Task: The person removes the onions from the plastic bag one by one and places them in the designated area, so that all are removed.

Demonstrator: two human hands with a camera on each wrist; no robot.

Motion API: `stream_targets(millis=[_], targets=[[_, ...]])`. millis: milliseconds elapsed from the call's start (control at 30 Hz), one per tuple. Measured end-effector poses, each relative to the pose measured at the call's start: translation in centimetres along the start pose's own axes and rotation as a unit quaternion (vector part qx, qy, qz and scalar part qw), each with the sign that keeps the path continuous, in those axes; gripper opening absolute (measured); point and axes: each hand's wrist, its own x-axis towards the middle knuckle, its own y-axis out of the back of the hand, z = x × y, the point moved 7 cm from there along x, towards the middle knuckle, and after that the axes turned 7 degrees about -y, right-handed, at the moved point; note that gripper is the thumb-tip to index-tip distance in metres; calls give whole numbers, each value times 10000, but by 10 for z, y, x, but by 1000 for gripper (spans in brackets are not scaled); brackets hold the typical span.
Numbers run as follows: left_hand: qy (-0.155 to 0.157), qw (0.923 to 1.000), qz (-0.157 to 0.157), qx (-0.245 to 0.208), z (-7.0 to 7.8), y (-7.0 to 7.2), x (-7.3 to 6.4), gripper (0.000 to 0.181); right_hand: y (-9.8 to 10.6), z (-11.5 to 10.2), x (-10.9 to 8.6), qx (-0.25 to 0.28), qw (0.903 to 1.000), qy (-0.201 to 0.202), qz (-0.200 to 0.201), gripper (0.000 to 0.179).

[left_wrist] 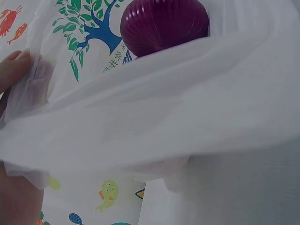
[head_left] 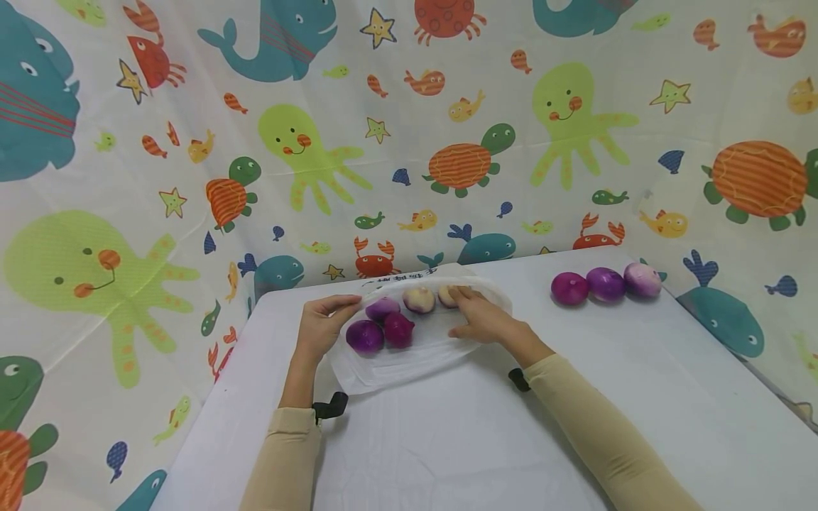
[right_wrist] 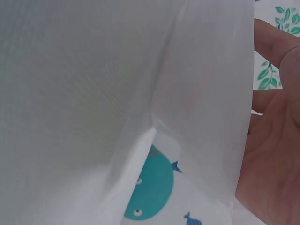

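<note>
A thin white plastic bag [head_left: 441, 333] with printed characters and a tree print lies spread on the table. Several purple onions rest on it: a purple onion [head_left: 365, 337] and a darker onion [head_left: 399, 330] in front, others behind, among them a pale-ended onion [head_left: 418, 299]. My left hand [head_left: 322, 326] pinches the bag's left edge; in the left wrist view its thumb shows against the plastic. My right hand [head_left: 482, 316] reaches over the bag's right side, fingers extended over another pale-ended onion [head_left: 446, 297], thumb apart from it. The bag's edge partly covers this hand [right_wrist: 276, 126] in the right wrist view.
Three more onions [head_left: 606, 284] stand in a row at the table's back right. The white-covered table [head_left: 447, 454] is backed by a curtain [head_left: 396, 128] printed with sea animals, which also hangs along the left side.
</note>
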Motion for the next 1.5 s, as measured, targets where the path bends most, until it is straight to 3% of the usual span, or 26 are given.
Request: stream_targets(millis=[167, 333, 500, 867, 1033, 1267, 1500], targets=[[13, 10000, -29, 57, 2, 0, 1, 19, -2, -1, 2, -61, 9999, -40, 77, 95], [45, 10000, 25, 24, -6, 2, -1, 20, -2, -3, 6, -156, 9994, 7, 305, 94], [-77, 10000, 31, -10, -8, 1, -1, 20, -2, -7, 14, -286, 9978, 124, 577, 89], [-235, 9997, 33, 11, -6, 1, -1, 19, -5, -2, 29, -564, 9964, -198, 595, 86], [-247, 9997, 39, -22, -6, 1, -1, 19, -1, -8, 30, -760, 9929, -90, 911, 90], [-275, 9996, 47, 3, -7, 2, -2, 19, -3, -9, 30, -574, 9954, -187, 739, 88], [-278, 9996, 24, 37, -7, 1, -1, 19, -1, -12, 28, -714, 9923, -30, 1013, 83]])
